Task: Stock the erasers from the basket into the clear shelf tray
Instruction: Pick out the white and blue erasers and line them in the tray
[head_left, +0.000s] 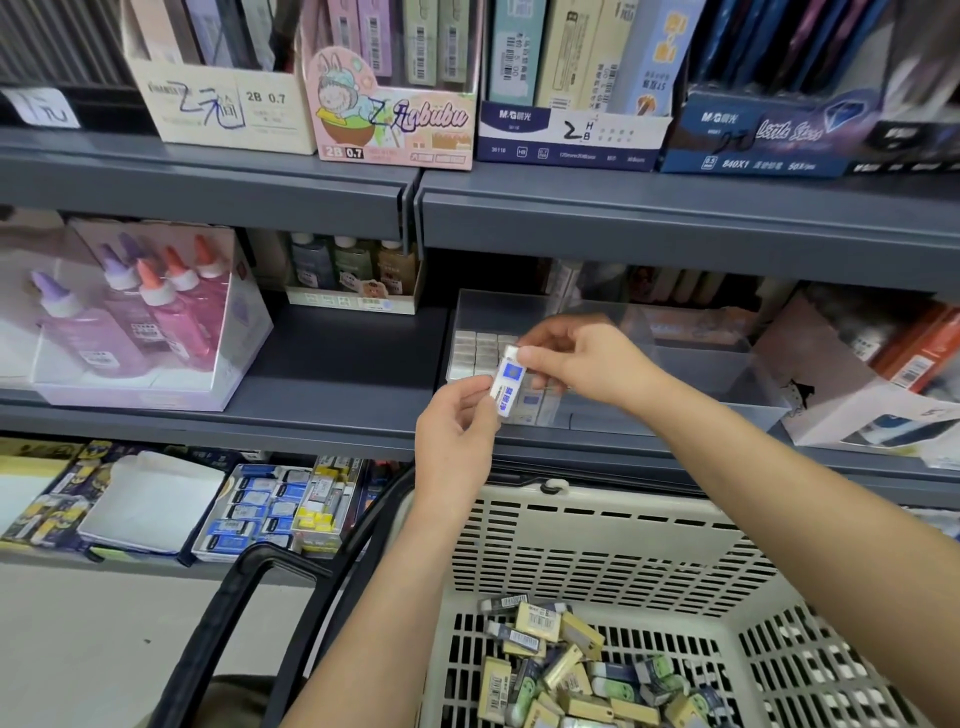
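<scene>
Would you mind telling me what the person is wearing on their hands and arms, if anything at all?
Nothing that shows. The left hand and the right hand are bare, with no gloves and no ring, watch or bracelet that I can see. The left forearm and the right forearm are uncovered too; no sleeve reaches into view.

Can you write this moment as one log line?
step: eraser held at tray | left hand: pinches eraser | right hand: pinches eraser | tray: partly filled | basket: holds loose erasers
</scene>
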